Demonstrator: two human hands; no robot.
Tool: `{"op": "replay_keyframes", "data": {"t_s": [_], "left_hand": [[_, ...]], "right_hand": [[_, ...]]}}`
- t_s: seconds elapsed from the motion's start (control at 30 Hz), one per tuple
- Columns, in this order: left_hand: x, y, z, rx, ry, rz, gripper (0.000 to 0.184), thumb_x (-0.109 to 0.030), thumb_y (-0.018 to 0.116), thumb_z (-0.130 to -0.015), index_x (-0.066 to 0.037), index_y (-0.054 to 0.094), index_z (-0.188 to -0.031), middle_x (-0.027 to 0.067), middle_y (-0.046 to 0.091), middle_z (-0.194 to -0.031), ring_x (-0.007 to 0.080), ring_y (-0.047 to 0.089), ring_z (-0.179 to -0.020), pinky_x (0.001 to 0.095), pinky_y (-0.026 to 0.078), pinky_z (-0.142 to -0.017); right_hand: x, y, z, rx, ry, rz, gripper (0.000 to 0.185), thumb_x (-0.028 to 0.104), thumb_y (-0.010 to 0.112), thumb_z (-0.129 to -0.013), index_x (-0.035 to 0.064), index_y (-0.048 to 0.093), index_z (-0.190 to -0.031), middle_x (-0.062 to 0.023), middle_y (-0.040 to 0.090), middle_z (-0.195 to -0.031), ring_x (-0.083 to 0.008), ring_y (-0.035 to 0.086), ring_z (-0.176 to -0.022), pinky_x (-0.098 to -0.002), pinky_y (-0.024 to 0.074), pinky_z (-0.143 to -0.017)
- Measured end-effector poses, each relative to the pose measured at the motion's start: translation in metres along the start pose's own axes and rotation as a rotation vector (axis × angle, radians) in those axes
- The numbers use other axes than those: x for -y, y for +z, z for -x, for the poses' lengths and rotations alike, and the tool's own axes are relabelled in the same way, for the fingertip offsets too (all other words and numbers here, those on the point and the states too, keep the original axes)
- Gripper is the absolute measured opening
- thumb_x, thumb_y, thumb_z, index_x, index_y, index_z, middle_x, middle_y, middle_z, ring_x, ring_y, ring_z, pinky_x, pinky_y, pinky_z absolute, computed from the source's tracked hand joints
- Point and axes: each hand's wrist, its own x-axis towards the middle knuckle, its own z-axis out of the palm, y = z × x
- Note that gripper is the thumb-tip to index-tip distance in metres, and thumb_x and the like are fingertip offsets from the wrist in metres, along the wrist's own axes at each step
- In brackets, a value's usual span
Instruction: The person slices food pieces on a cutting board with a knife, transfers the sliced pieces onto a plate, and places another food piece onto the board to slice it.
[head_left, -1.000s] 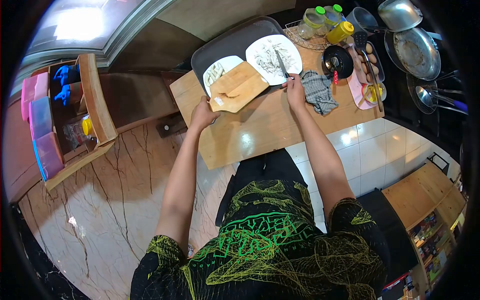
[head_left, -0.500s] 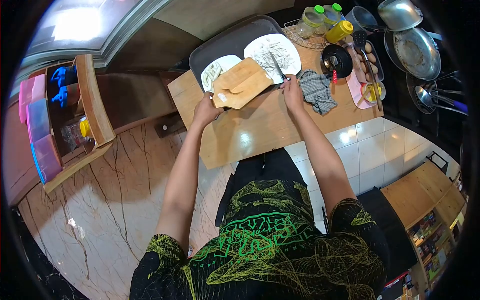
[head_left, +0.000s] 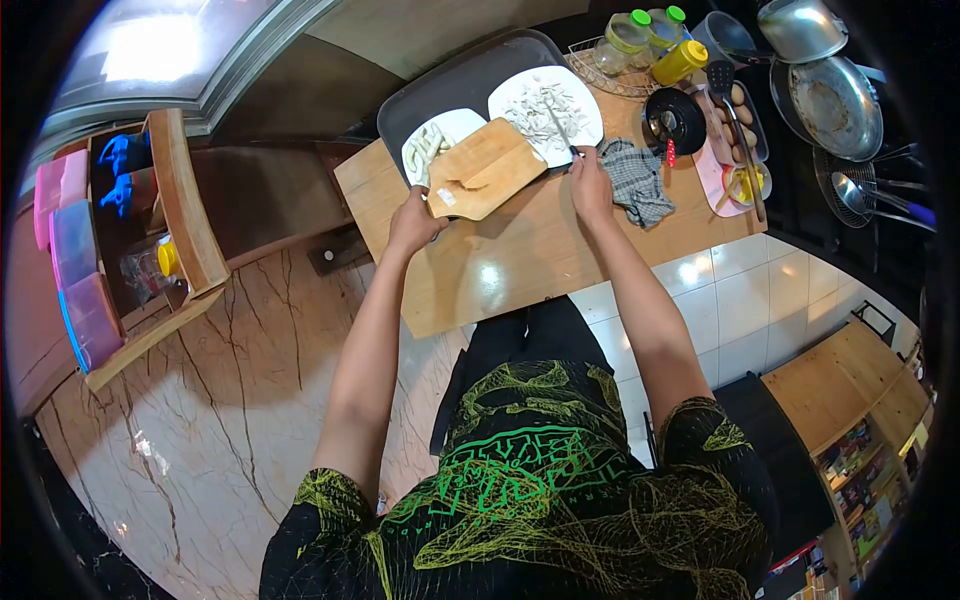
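My left hand (head_left: 412,222) is closed on the near left end of a wooden cutting board (head_left: 487,170). The board's far side overlaps two white plates, and a small white bit lies near its handle end. My right hand (head_left: 591,185) grips a knife (head_left: 559,128) by its dark handle. Its blade lies over the right plate (head_left: 592,132), among chopped white pieces (head_left: 535,112). Longer pale strips (head_left: 427,146) rest on the left plate (head_left: 466,121), partly hidden by the board. Both plates stand on a dark tray (head_left: 520,50).
Right of my right hand lies a checked cloth (head_left: 636,183), beside a black pan (head_left: 674,122) with a red-handled utensil. A spatula (head_left: 738,120), eggs (head_left: 742,115), jars (head_left: 622,42) and a yellow bottle (head_left: 679,63) crowd the table's (head_left: 490,270) right side.
My right hand has shifted slightly right, and the knife blade has turned and moved a little right over the chopped pieces. My left hand and the board have barely moved.
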Motion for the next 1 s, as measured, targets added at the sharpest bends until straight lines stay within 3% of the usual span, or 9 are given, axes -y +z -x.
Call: {"op": "replay_keyframes", "data": {"t_s": [0.07,0.2,0.37,0.5,0.73,0.87,0.93,0.97,1.0], "left_hand": [[0.001,0.0,0.006,-0.006,0.004,0.007,0.077,-0.025,0.092,-0.072,-0.001,0.056,-0.136,0.0237,0.078,-0.107,0.0422,0.075,-0.104,0.0492,0.058,-0.089],[0.001,-0.002,0.013,-0.018,0.013,-0.002,0.077,-0.025,0.091,-0.072,-0.001,0.055,-0.135,0.0248,0.077,-0.11,0.0433,0.075,-0.105,0.05,0.058,-0.09],[0.005,0.002,0.015,-0.05,0.053,0.024,0.075,-0.025,0.092,-0.071,-0.002,0.054,-0.133,0.0255,0.077,-0.11,0.0442,0.075,-0.104,0.0504,0.058,-0.089],[-0.001,0.001,0.015,-0.01,0.014,0.028,0.077,-0.025,0.092,-0.071,-0.001,0.055,-0.134,0.0247,0.077,-0.106,0.0431,0.075,-0.102,0.0497,0.058,-0.088],[-0.01,0.0,0.016,-0.014,0.007,0.027,0.077,-0.026,0.092,-0.07,-0.001,0.057,-0.133,0.0233,0.078,-0.102,0.0411,0.076,-0.1,0.0493,0.058,-0.087],[0.001,0.01,0.017,-0.045,0.031,0.015,0.077,-0.026,0.093,-0.068,-0.002,0.058,-0.133,0.0231,0.078,-0.102,0.0407,0.076,-0.098,0.0493,0.059,-0.086],[0.002,0.011,0.017,-0.025,0.043,0.04,0.078,-0.027,0.093,-0.068,-0.002,0.058,-0.132,0.0233,0.078,-0.102,0.0418,0.076,-0.098,0.0498,0.059,-0.086],[0.001,0.011,0.019,-0.026,0.045,0.041,0.078,-0.027,0.093,-0.068,-0.002,0.058,-0.132,0.0233,0.078,-0.102,0.0418,0.076,-0.098,0.0498,0.059,-0.086],[0.0,0.012,0.021,-0.016,0.042,0.043,0.077,-0.027,0.093,-0.068,-0.002,0.058,-0.132,0.0233,0.078,-0.103,0.0424,0.076,-0.099,0.0501,0.058,-0.086]], "right_hand": [[0.0,0.001,0.0,0.011,0.028,-0.002,0.03,0.028,0.05,-0.113,0.0085,0.054,-0.135,-0.0284,0.075,-0.102,-0.0512,0.071,-0.1,-0.0609,0.0533,-0.084],[0.011,-0.006,0.001,-0.065,0.067,-0.008,0.029,0.024,0.051,-0.113,0.005,0.055,-0.134,-0.0204,0.077,-0.097,-0.045,0.073,-0.094,-0.0547,0.055,-0.082],[0.038,0.005,0.01,-0.007,-0.15,0.026,0.027,0.025,0.055,-0.112,0.0075,0.056,-0.132,-0.0297,0.075,-0.1,-0.0524,0.071,-0.095,-0.0606,0.0541,-0.08],[0.055,0.009,0.0,0.031,-0.027,0.108,0.026,0.024,0.055,-0.111,0.0045,0.056,-0.128,-0.0273,0.076,-0.102,-0.049,0.073,-0.096,-0.0605,0.0551,-0.081],[0.047,-0.007,-0.005,0.04,0.019,0.093,0.03,0.027,0.053,-0.111,0.0047,0.055,-0.131,-0.0302,0.076,-0.103,-0.0525,0.072,-0.098,-0.0617,0.0541,-0.086],[0.031,-0.019,0.003,0.0,0.046,0.054,0.031,0.028,0.052,-0.112,0.0074,0.054,-0.135,-0.0309,0.075,-0.106,-0.0526,0.071,-0.1,-0.0624,0.0529,-0.085],[0.015,-0.016,0.013,-0.159,0.014,0.031,0.03,0.028,0.055,-0.111,0.008,0.056,-0.134,-0.0324,0.074,-0.099,-0.0545,0.07,-0.096,-0.0633,0.0524,-0.08],[0.012,-0.021,0.017,-0.049,0.086,0.052,0.031,0.03,0.052,-0.112,0.0093,0.055,-0.135,-0.0283,0.074,-0.114,-0.0514,0.07,-0.105,-0.0607,0.0528,-0.088],[0.008,-0.022,0.022,-0.052,0.084,0.051,0.031,0.03,0.052,-0.112,0.0093,0.055,-0.135,-0.0283,0.074,-0.114,-0.0514,0.07,-0.105,-0.0607,0.0528,-0.088]]}}
